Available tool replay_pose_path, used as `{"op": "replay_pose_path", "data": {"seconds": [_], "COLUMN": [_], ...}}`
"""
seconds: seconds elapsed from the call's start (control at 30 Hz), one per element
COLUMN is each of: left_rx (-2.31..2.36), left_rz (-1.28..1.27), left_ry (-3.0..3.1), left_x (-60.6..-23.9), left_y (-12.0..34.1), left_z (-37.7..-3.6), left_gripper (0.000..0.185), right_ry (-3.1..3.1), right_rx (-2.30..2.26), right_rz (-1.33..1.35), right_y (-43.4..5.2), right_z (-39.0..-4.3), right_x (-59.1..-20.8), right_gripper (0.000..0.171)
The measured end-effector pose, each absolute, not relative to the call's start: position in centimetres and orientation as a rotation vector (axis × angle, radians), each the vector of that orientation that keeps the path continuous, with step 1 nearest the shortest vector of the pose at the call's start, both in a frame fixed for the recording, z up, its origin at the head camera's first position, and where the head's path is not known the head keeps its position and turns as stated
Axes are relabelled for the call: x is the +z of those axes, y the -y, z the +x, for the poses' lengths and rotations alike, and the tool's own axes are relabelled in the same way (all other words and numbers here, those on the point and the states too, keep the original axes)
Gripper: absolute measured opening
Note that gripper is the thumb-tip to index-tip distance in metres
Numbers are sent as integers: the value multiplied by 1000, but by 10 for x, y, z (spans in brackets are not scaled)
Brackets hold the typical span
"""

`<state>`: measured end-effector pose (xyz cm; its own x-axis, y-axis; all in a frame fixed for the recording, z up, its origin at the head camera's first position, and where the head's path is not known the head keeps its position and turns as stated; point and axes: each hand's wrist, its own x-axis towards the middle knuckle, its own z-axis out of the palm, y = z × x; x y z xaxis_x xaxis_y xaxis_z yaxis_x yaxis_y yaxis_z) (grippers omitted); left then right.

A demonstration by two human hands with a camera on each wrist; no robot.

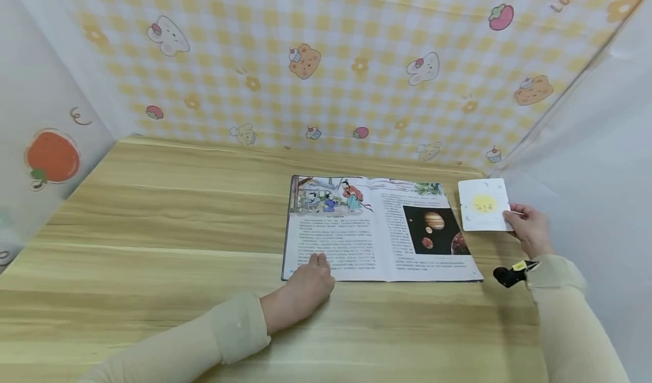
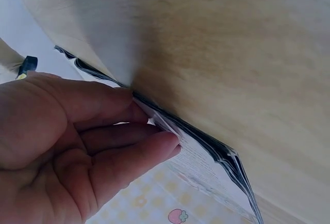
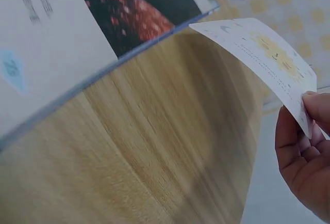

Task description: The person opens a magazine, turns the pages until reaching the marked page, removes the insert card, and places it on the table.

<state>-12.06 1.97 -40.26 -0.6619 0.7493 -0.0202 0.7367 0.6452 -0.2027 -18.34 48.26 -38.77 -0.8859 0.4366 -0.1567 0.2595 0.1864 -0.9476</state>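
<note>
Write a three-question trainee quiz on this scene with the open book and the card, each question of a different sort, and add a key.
1. True or false: the left hand rests on the left page of the open book.
2. Multiple choice: what does the right hand pinch?
A. a pen
B. the card with a yellow sun on it
C. a corner of the book's right page
3. Fill in the blank: the picture on the book's right page shows ______ on a black ground.

Key
1. True: its fingers lie on the lower part of that page.
2. B: the card is held beside the book, off the wooden table.
3. Planets.
</note>
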Motion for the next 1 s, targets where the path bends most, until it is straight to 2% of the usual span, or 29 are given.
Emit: {"op": "replay_pose_path", "data": {"seconds": [0.07,0.23,0.4,0.73,1.0], "left_rx": [307,302,292,327,297], "left_rz": [-1255,-1264,-1283,-1276,-1360], "left_ry": [2792,2822,2833,2768,2732], "left_x": [-403,-401,-397,-394,-395], "left_y": [-19,-19,-22,-22,-23], "left_z": [-120,-118,-116,-109,-112], "left_gripper": [15,16,17,17,14], "right_ry": [2392,2753,2899,3002,3031], "right_rx": [1715,1178,791,453,449], "right_rz": [-671,-710,-713,-647,-802], "right_y": [-486,-489,-491,-492,-488], "right_z": [-189,-197,-194,-189,-172], "right_x": [-391,-402,-406,-403,-405], "right_gripper": [11,44,41,31,40]}}
